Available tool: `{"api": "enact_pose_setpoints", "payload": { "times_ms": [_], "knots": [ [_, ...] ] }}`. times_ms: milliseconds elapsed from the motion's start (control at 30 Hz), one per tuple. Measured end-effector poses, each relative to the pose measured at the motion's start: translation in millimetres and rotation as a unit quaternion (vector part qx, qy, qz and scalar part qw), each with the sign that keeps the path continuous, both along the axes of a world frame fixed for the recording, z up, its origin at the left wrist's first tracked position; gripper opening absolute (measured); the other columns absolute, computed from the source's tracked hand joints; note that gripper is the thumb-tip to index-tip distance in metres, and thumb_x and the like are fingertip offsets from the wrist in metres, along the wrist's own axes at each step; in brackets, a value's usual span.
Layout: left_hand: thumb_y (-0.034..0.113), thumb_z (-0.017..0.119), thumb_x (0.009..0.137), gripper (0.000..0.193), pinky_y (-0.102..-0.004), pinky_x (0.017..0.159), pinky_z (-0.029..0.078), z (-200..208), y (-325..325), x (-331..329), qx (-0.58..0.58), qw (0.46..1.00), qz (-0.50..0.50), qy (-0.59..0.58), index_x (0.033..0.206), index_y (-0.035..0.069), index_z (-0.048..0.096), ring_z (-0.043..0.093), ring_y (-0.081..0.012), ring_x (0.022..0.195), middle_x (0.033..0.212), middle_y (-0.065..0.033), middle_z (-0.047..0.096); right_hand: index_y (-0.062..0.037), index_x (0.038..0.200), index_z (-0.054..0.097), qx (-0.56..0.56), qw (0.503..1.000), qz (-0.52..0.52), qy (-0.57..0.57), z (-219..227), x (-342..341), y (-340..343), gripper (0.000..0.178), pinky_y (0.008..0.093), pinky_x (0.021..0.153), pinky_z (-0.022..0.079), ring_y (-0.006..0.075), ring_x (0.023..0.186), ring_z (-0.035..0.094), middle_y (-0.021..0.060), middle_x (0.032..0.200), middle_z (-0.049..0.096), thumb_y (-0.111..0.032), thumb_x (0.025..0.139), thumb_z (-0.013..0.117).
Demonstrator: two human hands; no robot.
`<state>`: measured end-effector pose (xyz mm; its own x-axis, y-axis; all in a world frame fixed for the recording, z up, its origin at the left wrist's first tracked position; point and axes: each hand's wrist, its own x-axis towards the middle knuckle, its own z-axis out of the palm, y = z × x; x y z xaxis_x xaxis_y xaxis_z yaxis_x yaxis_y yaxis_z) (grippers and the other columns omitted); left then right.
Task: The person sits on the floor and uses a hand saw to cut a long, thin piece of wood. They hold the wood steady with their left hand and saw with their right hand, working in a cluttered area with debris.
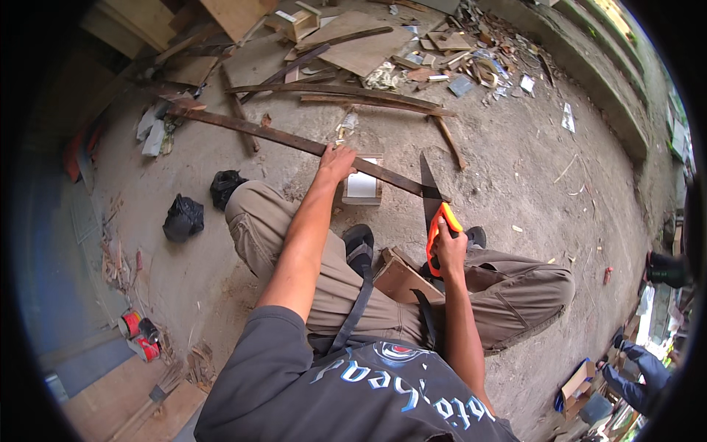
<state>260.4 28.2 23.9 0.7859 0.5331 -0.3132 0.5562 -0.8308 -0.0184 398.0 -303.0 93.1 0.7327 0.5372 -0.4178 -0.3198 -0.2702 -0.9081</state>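
The biggest is a wood strip [287, 140]. It is long, thin, dark brown and a bit rough. It runs from 10 o'clock, over the middle, and ends near 3 o'clock. Next is the saw [432, 202], at 3 o'clock, with a dark, pointy blade and a bright orange and black handle. The blade crosses the strip close to its end. I cannot tell how deep the teeth are.

The left hand [337, 163], near 12 o'clock, grips the strip from above. The right hand [451, 247], just past 3 o'clock, is wrapped around the saw's handle.

Counting from big to small: 1 strip, 1 saw, 1 brown wooden piece [403, 280] at 5 o'clock between the feet, 1 white-topped block [362, 188] under the strip at 12 o'clock, 2 black bags [183, 219] at 9 o'clock, 2 hands.
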Motion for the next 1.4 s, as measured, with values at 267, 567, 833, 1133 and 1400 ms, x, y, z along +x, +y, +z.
{"api": "enact_pose_setpoints", "payload": {
  "times_ms": [267,567,833,1133,1400],
  "knots": [
    [0.036,0.073,0.086,0.047,-0.0537,0.111,0.036,-42.4,22.3,-10.1,-0.004,0.996,0.078,-0.033,0.126,0.015,0.059,0.055,-0.0244,0.127,0.129,-0.0061,0.062,0.0044,0.075,0.062,-0.081,0.974,0.065,-0.200,-4.3,-5.0,33.8,0.036,0.0358,0.050,0.039,0.0117,0.052,0.045,0.0071,0.054,0.051,-0.025,0.095,0.067],
    [0.034,0.069,0.089,0.050,-0.0497,0.104,0.041,-73.3,14.9,-12.8,0.010,0.991,0.115,-0.069,0.131,0.011,0.055,0.051,-0.0235,0.129,0.130,-0.0039,0.059,0.0051,0.081,0.064,-0.090,0.958,0.084,-0.260,-1.5,-11.3,63.5,0.031,0.0406,0.055,0.043,0.0213,0.052,0.056,0.0182,0.059,0.058,-0.023,0.093,0.067],
    [0.033,0.063,0.093,0.054,-0.0587,0.118,0.018,-58.5,20.1,-2.0,-0.123,0.971,0.188,-0.081,0.142,0.014,0.048,0.035,-0.0252,0.142,0.143,-0.0096,0.047,0.0037,0.079,0.062,-0.111,0.958,0.112,-0.239,9.2,-6.1,81.0,0.033,0.0397,0.055,0.044,0.0230,0.053,0.056,0.0186,0.062,0.059,-0.025,0.093,0.067],
    [0.046,0.047,0.098,0.060,-0.0616,0.120,0.004,-104.2,-31.1,74.0,-0.088,0.928,0.210,-0.296,0.142,0.004,0.047,0.029,-0.0309,0.147,0.152,-0.0160,0.040,0.0049,0.081,0.060,-0.088,0.970,0.124,-0.190,-1.0,-17.7,85.3,0.028,0.0380,0.055,0.042,0.0138,0.057,0.048,0.0136,0.059,0.054,-0.019,0.095,0.066],
    [0.057,0.040,0.098,0.063,-0.0664,0.118,-0.002,-100.0,-60.6,103.4,-0.034,0.953,0.212,-0.214,0.132,0.007,0.061,0.037,-0.0301,0.141,0.146,-0.0120,0.050,0.0037,0.079,0.059,-0.065,0.982,0.096,-0.148,-16.9,-5.6,63.5,0.024,0.0339,0.053,0.038,0.0104,0.057,0.041,0.0070,0.059,0.047,-0.013,0.095,0.064]
  ]
}}
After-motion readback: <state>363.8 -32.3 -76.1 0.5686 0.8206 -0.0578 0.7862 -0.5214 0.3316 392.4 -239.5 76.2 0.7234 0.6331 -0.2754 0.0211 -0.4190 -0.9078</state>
